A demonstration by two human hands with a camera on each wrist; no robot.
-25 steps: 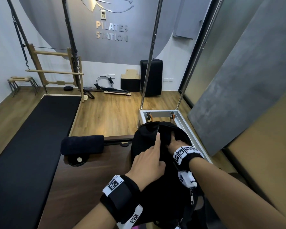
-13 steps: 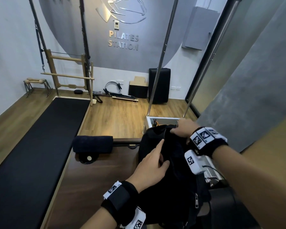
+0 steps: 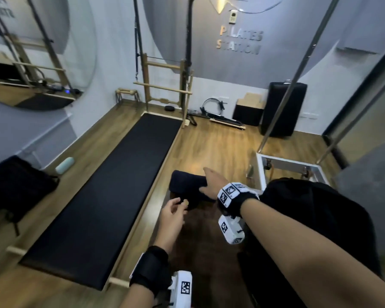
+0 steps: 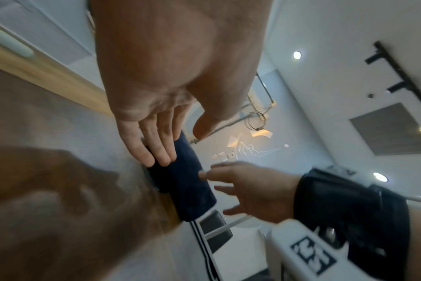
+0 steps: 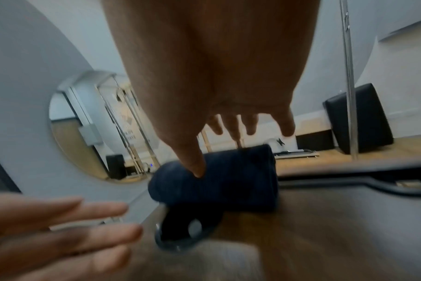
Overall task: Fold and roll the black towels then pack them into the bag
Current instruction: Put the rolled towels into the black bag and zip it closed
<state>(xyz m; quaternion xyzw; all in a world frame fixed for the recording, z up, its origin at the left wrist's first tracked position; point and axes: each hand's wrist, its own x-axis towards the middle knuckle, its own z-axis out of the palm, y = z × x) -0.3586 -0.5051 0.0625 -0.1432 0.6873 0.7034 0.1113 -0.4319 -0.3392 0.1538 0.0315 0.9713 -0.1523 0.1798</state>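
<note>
A rolled black towel [image 3: 185, 183] [image 4: 187, 180] [image 5: 240, 180] lies at the far edge of the dark wooden table [image 3: 198, 241]. My right hand [image 3: 211, 181] [image 5: 219, 152] reaches over the towel's right part, fingers spread and straight, thumb tip touching the roll. My left hand [image 3: 173, 207] [image 4: 176, 144] is open just left of it, straight fingertips at the towel's near end. The black bag [image 3: 309, 207] lies on the table to the right, under my right forearm; neither hand touches it. Its opening is not visible.
A black round fitting [image 5: 187, 232] sits on the table just in front of the towel. A long black padded bench [image 3: 111, 196] runs along the left. Metal poles [image 3: 282, 96] and a white frame [image 3: 287, 165] stand behind the bag. Another black bag [image 3: 16, 185] lies far left.
Both hands have left the bag and moved left to the rolled towel. The head view has swung left and down.
</note>
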